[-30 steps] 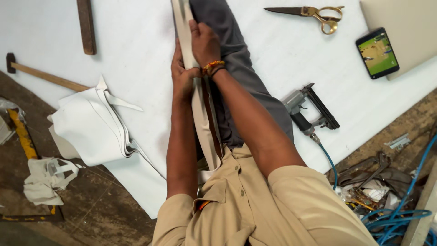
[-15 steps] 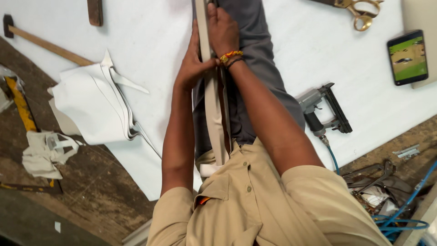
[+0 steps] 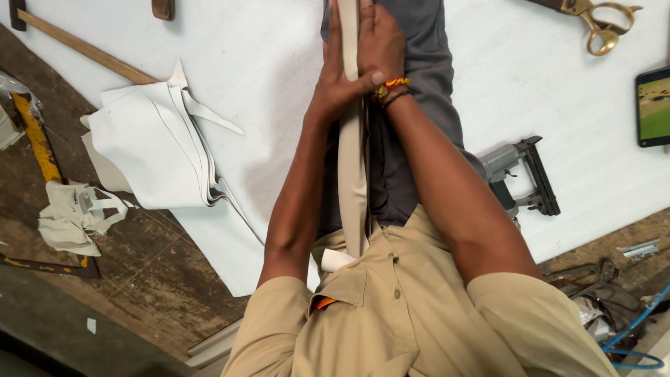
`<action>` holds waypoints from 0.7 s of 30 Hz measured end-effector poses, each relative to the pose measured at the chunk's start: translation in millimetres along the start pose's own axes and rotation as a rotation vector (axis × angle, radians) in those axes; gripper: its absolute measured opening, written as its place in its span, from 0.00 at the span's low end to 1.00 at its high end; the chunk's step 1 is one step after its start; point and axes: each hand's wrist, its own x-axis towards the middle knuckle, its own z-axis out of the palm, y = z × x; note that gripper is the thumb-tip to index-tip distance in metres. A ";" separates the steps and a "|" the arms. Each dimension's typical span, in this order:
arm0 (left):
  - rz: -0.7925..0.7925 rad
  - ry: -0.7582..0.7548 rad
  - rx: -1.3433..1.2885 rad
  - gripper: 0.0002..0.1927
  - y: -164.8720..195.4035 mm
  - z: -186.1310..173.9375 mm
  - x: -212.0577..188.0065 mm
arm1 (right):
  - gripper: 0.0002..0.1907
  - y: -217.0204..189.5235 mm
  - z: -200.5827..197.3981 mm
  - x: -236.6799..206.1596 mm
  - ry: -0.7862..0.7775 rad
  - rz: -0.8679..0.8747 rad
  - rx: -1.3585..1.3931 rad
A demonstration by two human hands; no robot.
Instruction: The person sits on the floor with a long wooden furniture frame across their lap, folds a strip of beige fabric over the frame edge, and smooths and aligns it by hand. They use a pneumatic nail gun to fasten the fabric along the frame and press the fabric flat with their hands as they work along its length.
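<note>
Both your hands are closed on the long beige strip (image 3: pixel 352 167), which runs from your chest out along your gray-trousered leg (image 3: pixel 412 105): left hand (image 3: pixel 333 87) beside right hand (image 3: pixel 380 45). You seem mid-way through smoothing it; the next stroke calls for even tension.

- The beige strip (image 3: pixel 351 153) runs off the top edge, its far end unseen; its lower end is tucked against the shirt (image 3: pixel 412 321).
- The left hand (image 3: pixel 333 84) and right hand (image 3: pixel 380 42) lose their fingertips at the top edge.
- Scissors (image 3: pixel 600 24): blades cut off.
- Phone (image 3: pixel 654 106): partly past the right edge.
</note>
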 end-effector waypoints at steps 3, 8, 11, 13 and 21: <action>0.074 -0.063 0.453 0.62 14.2 -5.0 -5.5 | 0.29 4.5 0.8 -3.0 0.025 -0.168 -0.014; 0.110 0.051 -0.144 0.47 -8.3 -18.1 13.3 | 0.30 -2.1 6.4 -2.0 0.001 -0.103 -0.060; -0.006 0.279 -0.335 0.34 -34.2 -21.7 35.6 | 0.30 -5.1 8.2 1.6 0.035 -0.027 -0.175; -0.122 0.164 -0.243 0.35 -45.6 -17.1 51.1 | 0.30 -6.1 9.0 3.2 0.041 -0.029 -0.166; -0.196 0.075 -0.063 0.34 -48.2 -9.9 48.2 | 0.29 -4.1 9.3 2.6 0.028 -0.024 -0.179</action>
